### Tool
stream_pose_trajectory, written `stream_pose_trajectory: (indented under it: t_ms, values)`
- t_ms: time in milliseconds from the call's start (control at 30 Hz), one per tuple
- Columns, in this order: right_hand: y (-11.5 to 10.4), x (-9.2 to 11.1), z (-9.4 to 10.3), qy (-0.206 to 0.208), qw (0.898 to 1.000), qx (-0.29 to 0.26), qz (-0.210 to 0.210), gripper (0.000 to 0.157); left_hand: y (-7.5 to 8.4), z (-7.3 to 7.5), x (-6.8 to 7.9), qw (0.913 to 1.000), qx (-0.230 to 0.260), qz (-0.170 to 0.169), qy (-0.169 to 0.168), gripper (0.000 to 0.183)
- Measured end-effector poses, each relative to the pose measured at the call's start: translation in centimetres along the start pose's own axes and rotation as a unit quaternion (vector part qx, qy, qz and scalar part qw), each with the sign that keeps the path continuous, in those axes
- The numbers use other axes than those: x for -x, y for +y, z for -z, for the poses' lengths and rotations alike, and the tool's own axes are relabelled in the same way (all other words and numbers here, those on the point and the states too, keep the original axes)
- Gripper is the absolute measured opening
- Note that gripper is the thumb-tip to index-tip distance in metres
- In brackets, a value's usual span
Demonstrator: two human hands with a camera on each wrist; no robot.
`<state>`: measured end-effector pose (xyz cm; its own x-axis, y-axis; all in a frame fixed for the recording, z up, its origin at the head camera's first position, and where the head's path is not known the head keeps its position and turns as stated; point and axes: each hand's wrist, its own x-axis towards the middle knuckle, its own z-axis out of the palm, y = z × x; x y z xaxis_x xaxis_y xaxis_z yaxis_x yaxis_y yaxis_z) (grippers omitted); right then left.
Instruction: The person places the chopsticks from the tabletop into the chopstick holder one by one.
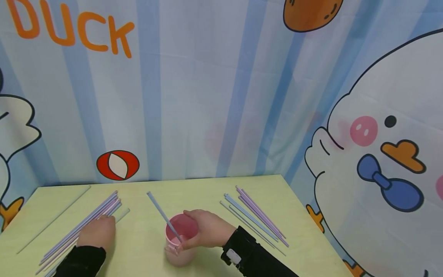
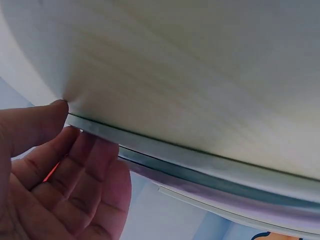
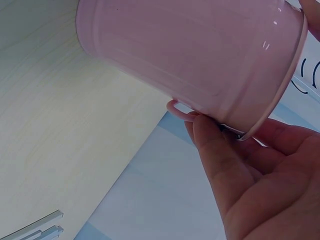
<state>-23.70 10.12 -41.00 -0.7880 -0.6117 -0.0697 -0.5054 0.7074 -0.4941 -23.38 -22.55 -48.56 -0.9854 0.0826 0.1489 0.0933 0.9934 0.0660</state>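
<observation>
The left hand (image 1: 98, 232) pinches a slim pale straw (image 2: 200, 157) running near-left to far-right; right of it, the right hand (image 1: 210, 229) grips a glossy pink cup (image 3: 190, 57).

Blue-striped backdrop (image 1: 194, 100), duck prints (image 1: 367, 184), pale-yellow table (image 1: 204, 196)

Head cam fwd/down, wrist cams close-up, all share table (image 1: 204, 191).

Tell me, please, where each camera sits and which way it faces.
Head: on the head, facing forward and down at the table; left hand, right hand and dark sleeves show.
Left wrist: worn there, facing sticks; left hand shows.
Right wrist: worn there, facing the pink cup; right hand shows.
Head and right wrist share the pink cup.
</observation>
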Motion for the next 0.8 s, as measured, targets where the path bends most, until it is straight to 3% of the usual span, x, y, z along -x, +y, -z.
stream_pose_trajectory:
  t_ms: [267,533,667,800]
  values:
    - [0.0,0.0,0.0,0.001,1.0,0.004,-0.002,0.097,0.4,0.0,0.0,0.9997,0.015,0.0,-0.018,0.014]
    - [-0.1,0.0,0.0,-0.007,1.0,-0.006,-0.005,0.095,-0.1,-0.6,0.0,0.9992,0.036,-0.019,0.001,0.011]
    - [-0.2,0.0,0.0,-0.009,1.0,-0.008,-0.004,0.096,0.2,0.7,-0.1,0.9978,0.059,-0.009,0.027,0.027]
    - [-0.1,0.0,0.1,-0.01,1.0,-0.013,-0.003,0.096,0.6,3.7,-0.3,0.9932,0.107,0.003,0.046,0.045]
